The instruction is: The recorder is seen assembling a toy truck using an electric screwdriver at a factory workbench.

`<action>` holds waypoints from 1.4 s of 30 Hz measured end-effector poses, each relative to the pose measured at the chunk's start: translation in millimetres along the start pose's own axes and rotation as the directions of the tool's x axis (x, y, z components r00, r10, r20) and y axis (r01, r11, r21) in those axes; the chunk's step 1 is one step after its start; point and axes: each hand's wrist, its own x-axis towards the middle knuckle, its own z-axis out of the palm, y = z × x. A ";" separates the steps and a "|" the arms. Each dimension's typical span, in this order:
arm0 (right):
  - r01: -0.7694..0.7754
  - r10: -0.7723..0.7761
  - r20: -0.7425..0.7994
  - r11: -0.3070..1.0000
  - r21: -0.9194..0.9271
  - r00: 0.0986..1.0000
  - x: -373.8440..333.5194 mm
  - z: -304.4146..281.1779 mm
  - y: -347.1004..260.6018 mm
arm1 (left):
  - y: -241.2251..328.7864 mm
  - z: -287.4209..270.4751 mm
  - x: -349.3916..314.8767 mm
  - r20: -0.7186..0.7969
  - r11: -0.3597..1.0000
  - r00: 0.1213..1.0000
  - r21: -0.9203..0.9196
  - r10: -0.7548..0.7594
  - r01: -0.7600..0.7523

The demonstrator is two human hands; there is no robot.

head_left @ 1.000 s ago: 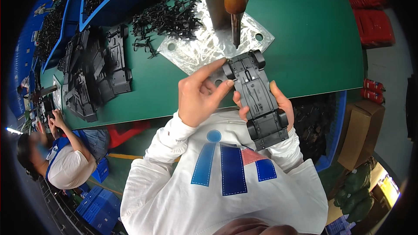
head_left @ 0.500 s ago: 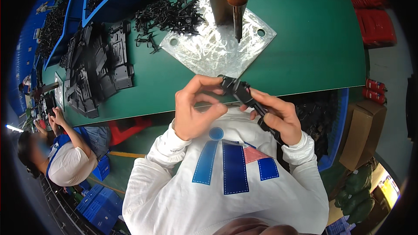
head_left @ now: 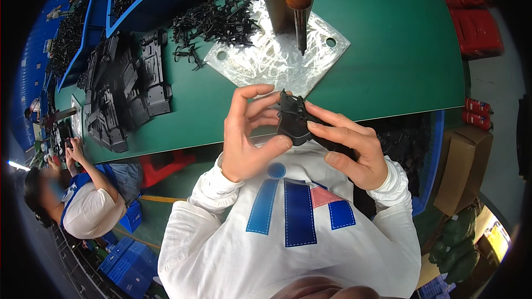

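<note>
Black chassis, gripped by the right hand, had turned end-on in front of the silver plate, apparently mid-repositioning; the left hand curled close, its grip unclear.

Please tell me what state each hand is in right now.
Left hand: half-curled at the left edge of the black plastic part; whether it grips cannot be told.
Right hand: closed, holding the black plastic part.
</note>
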 end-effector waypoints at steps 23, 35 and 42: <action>-0.013 0.039 -0.134 0.982 0.186 0.990 -0.7 9.5 7.7 | 4.5 -2.1 1.2 0.020 0.997 1.000 -0.071 -0.004 0.005; 0.013 0.003 -0.088 0.983 0.183 0.996 1.7 10.2 7.7 | 4.1 -2.7 0.7 0.027 0.997 1.000 -0.077 0.000 0.002; 0.019 -0.004 -0.082 0.983 0.184 0.997 1.3 11.1 9.3 | 2.4 -2.4 0.3 0.029 0.997 0.999 -0.083 0.012 -0.010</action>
